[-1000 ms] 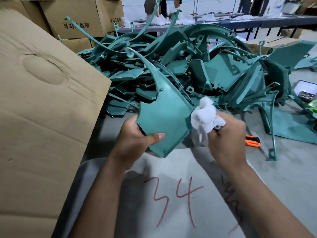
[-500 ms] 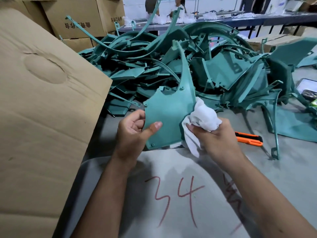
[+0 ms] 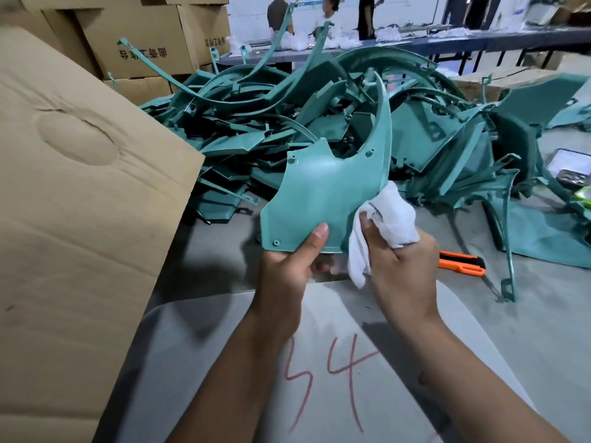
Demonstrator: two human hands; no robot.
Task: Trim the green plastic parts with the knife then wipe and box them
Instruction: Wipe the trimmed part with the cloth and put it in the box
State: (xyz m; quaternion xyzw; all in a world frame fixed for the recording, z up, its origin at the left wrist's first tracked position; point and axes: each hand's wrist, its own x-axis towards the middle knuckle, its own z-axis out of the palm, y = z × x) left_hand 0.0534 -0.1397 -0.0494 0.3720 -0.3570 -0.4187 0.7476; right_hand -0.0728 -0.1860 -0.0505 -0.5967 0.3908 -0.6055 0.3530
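The left hand pinches the green panel by its lower edge (thumb on its face). The right hand grips a white cloth against the panel's right edge; the orange knife lies right of the panel.

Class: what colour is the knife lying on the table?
Orange and black knife, head view.

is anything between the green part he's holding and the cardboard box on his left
Nothing visible does. The left hand holds the green part by its lower edge while the right hand presses a white cloth to it. The gap over to the cardboard box holds only bare table.
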